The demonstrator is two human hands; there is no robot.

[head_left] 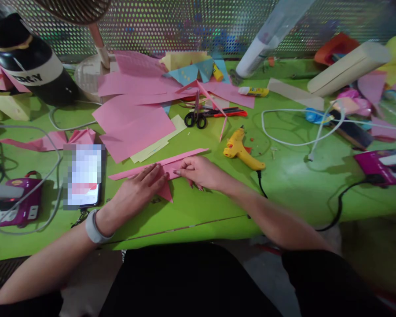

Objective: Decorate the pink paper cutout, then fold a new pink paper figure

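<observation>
On the green table lies a folded pink paper point(167, 193), with a long narrow pink strip point(185, 155) along its far side. My left hand point(141, 187) rests flat on the paper, fingers stretched out and pressing it down. My right hand point(198, 171) pinches the paper's right part between thumb and forefinger, its other fingers curled. Both hands hide much of the folded piece. Beyond them lie pink sheets point(135, 125) over pale yellow sheets point(152, 149). Black-handled scissors point(196, 116) lie farther back, and a yellow glue gun point(242, 152) is right of my right hand.
Left of my left hand lies a phone point(86, 176). Purple power strips point(21, 202) with cables stand at both sides. A large dark bottle point(33, 61) and a fan point(92, 66) stand at the back left. A glue stick point(253, 91) and a cream roll point(348, 70) lie back right.
</observation>
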